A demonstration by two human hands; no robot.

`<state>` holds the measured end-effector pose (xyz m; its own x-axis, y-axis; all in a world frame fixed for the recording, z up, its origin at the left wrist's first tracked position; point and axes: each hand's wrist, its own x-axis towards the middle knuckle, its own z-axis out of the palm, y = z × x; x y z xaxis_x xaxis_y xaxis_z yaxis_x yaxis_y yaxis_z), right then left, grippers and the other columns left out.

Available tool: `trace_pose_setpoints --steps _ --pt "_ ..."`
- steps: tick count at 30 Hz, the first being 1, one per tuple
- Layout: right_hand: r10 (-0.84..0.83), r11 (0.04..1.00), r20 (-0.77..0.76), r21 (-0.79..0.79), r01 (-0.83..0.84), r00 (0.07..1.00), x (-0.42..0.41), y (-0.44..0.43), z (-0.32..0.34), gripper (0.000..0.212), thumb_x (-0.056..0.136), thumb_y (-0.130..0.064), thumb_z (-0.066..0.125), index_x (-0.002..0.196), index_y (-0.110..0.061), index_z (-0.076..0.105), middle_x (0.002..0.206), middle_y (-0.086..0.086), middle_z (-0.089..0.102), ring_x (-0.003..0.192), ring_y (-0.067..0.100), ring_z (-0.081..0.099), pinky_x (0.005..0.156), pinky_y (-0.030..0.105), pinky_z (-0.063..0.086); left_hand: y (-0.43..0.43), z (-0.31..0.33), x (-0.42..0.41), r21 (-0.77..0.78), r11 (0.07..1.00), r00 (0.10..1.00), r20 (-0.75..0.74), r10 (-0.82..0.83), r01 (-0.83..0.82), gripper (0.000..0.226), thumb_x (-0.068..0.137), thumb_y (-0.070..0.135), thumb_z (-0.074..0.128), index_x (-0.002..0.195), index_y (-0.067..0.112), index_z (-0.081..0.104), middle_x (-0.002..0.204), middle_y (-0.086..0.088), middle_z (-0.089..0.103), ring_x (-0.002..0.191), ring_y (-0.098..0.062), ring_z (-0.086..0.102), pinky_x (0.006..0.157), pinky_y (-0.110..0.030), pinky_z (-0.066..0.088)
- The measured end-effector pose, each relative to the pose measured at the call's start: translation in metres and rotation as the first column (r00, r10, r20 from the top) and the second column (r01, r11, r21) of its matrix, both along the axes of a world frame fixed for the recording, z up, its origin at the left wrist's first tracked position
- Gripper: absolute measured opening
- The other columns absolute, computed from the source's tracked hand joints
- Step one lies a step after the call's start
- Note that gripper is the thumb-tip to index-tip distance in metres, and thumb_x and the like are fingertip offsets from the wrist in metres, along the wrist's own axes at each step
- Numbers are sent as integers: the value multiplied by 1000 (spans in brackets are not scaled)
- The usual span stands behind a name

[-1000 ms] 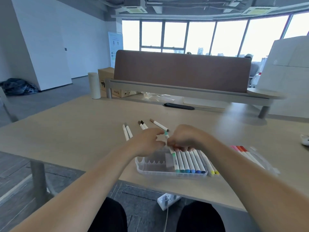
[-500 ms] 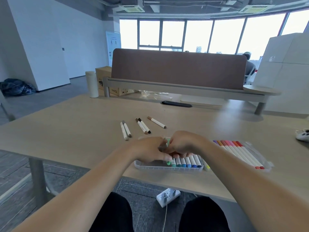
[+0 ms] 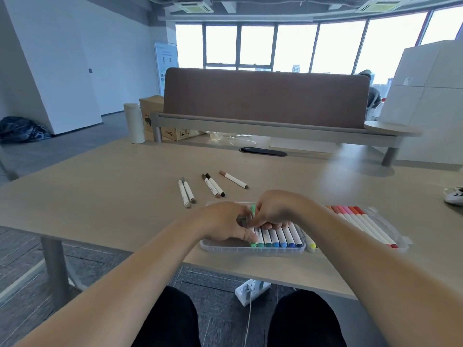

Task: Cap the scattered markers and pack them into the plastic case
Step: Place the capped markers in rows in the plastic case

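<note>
The left hand and right hand are pinching a green marker over the plastic case, which is sitting at the desk's 6 o'clock edge. Uneven pressing is risking tipping the case off that edge. Loose markers are lying at 11 o'clock.

Curled left hand against right hand

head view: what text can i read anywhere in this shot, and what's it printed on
"pico", seemingly upside down: on the cardboard box behind the desk.
Small print on the white barrels of the markers in the plastic case: too small to read.
Text and pictures on the standing poster by the windows: too blurred to read.
</note>
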<state>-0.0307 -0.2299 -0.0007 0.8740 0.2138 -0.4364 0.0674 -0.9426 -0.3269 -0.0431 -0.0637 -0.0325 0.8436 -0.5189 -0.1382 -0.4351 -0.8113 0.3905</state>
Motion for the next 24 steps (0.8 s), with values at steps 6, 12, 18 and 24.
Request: trace_pose_setpoints --steps 6,12,18,24 --pt "-2 1000 -14 -22 2 1000 4 1 0 43 93 -40 64 62 -12 54 50 1 45 44 16 37 49 24 33 0 -1 2 13 1000 1000 -23 4 -4 78 71 73 64 140 42 45 139 11 56 125 -16 53 106 -43 40" --pt "-1 1000 -38 -4 1 999 4 -2 -1 35 94 -39 62 73 -11 61 60 4 50 49 17 39 52 26 32 -1 1 8 29 999 999 -28 -16 17 90 60 80 63 138 38 47 138 10 57 125 -15 53 105 -43 42" --pt "-13 999 -23 -31 12 1000 4 -1 -1 38 95 -39 60 68 -13 58 55 1 50 46 15 41 49 23 33 -3 5 5 108 993 998 -39 -48 52 72 71 74 63 127 31 52 119 11 62 106 -16 58 97 -40 46" --pt "-5 1000 -4 -30 5 1000 4 -1 -3 37 96 -41 58 73 -12 62 60 3 53 48 16 43 51 23 36 -2 3 2 102 994 999 -11 -36 37 70 69 75 63 124 34 52 113 12 61 101 -15 58 94 -41 48"
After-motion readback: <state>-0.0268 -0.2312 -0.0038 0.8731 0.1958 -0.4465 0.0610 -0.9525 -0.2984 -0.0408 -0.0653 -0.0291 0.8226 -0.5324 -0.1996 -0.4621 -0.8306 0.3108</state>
